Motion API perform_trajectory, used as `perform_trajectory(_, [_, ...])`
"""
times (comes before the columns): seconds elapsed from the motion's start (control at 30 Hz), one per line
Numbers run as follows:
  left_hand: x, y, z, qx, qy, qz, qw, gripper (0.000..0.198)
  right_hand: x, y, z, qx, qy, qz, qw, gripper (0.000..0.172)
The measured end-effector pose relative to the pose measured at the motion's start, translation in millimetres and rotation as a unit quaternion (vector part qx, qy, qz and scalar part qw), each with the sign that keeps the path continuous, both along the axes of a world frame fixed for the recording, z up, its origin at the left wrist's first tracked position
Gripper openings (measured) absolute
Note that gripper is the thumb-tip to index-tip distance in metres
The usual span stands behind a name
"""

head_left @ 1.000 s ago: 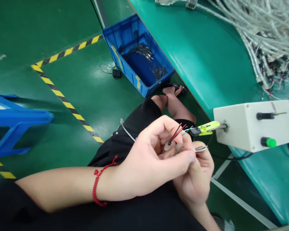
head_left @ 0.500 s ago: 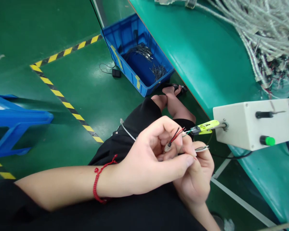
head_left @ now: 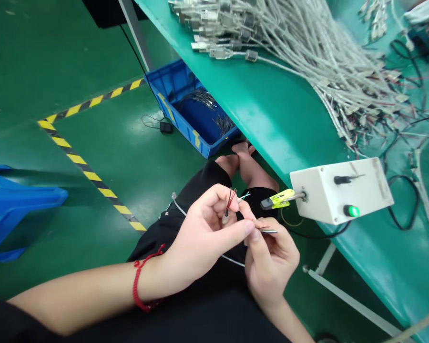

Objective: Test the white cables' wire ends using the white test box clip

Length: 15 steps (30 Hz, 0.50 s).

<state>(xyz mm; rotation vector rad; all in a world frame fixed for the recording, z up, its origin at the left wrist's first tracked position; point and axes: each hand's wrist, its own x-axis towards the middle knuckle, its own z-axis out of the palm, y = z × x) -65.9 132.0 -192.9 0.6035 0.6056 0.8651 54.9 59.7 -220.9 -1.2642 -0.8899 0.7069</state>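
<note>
My left hand (head_left: 207, 236) is closed in a pinch on a thin grey cable end (head_left: 226, 216) whose red, black, white and green wires (head_left: 233, 196) fan out above my fingers. My right hand (head_left: 271, 259) is closed just to its right, pinching thin stripped wire tips (head_left: 268, 230) that point right. Both hands sit over my lap, thumbs nearly touching. A yellow-green clip (head_left: 277, 200) juts left from a white box (head_left: 339, 190) with a green button (head_left: 351, 210), a short way right of the wires.
The green bench (head_left: 279, 109) carries a large heap of grey cables (head_left: 307, 43). A blue bin (head_left: 189, 107) with dark wire pieces stands on the floor under its edge. A blue stool (head_left: 14, 205) sits at left beside yellow-black floor tape (head_left: 89, 176).
The view has tilted up and pulled back, showing more of the bench. My hands have drawn left, away from the clip, and the wire ends no longer reach it.
</note>
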Motion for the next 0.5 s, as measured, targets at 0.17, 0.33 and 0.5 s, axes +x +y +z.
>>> perform_trajectory(0.17, [1.8, 2.0, -0.6, -0.006, 0.012, 0.011, 1.000, 0.038, -1.9, 7.6, -7.1, 0.035, -0.027, -0.011, 0.999, 0.021])
perform_trajectory(0.33, [3.3, 1.1, -0.9, -0.016, -0.001, -0.006, 1.000, 0.034, -3.7, 1.5, -9.5, -0.009, 0.049, 0.000, 0.999, 0.022])
perform_trajectory(0.5, [-17.8, 18.8, 21.8, 0.050, 0.024, 0.076, 0.996, 0.011, 7.8, -8.5, 3.0, 0.011, 0.127, -0.066, 0.990, 0.012])
